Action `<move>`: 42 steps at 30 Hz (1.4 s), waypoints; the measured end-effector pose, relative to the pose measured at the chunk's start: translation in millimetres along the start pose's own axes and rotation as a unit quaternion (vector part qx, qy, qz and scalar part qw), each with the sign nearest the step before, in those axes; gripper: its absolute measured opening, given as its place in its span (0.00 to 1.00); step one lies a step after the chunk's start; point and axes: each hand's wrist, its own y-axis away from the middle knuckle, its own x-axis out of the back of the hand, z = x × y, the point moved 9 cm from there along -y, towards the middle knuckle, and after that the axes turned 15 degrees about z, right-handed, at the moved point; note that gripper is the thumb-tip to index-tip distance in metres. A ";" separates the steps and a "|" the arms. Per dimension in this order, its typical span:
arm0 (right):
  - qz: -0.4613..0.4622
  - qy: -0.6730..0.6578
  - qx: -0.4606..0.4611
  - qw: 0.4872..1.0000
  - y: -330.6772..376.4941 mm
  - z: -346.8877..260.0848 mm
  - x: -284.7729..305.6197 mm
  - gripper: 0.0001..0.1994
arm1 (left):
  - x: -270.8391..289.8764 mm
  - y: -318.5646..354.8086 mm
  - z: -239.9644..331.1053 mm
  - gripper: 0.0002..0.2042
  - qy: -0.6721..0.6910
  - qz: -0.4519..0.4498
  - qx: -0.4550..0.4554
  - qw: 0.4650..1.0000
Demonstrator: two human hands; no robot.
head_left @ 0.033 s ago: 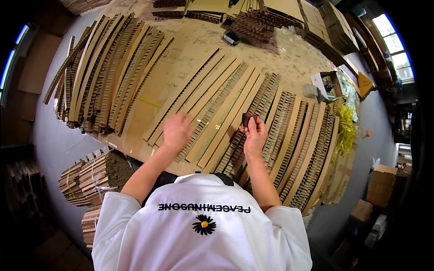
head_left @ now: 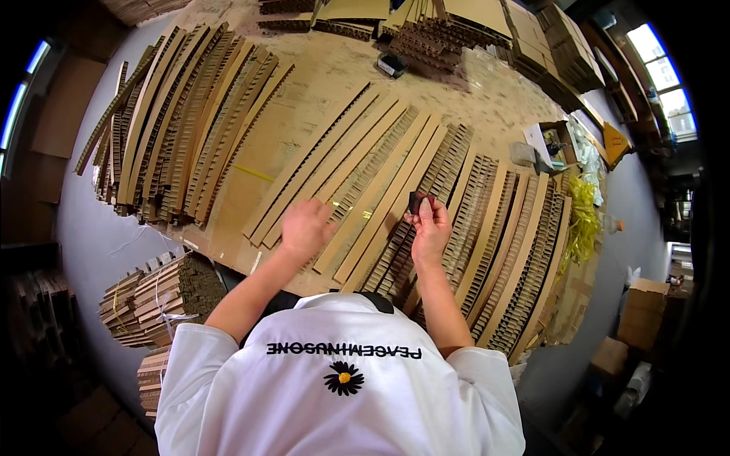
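right hand [head_left: 430, 228] is raised over the cardboard strips [head_left: 395, 182], fingers closed around a small dark object [head_left: 420, 201] with a bit of red on it, pinched at the fingertips. left hand [head_left: 306, 226] hovers just beside it, fingers curled loosely inward, holding nothing that can be made out; it is blurred. beneath both hands, long slotted strips lie fanned side by side across the worktable [head_left: 334, 76]. a second fan of strips [head_left: 182, 129] lies well apart to the left, and bundled cardboard stacks [head_left: 152, 292] sit lower left.
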 end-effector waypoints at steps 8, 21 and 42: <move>0.050 0.031 0.013 0.998 7.0 -18.8 12.8 0.11 | -54.5 35.7 -4.1 0.21 -0.028 0.003 0.040 0.999; 0.029 0.034 0.059 0.997 6.2 -26.1 33.4 0.10 | -13.2 27.7 3.1 0.10 -0.073 0.086 -0.008 0.994; 0.045 0.071 0.003 0.996 6.5 -16.8 12.5 0.07 | -21.8 -34.9 -75.7 0.59 -0.063 -0.037 0.162 0.984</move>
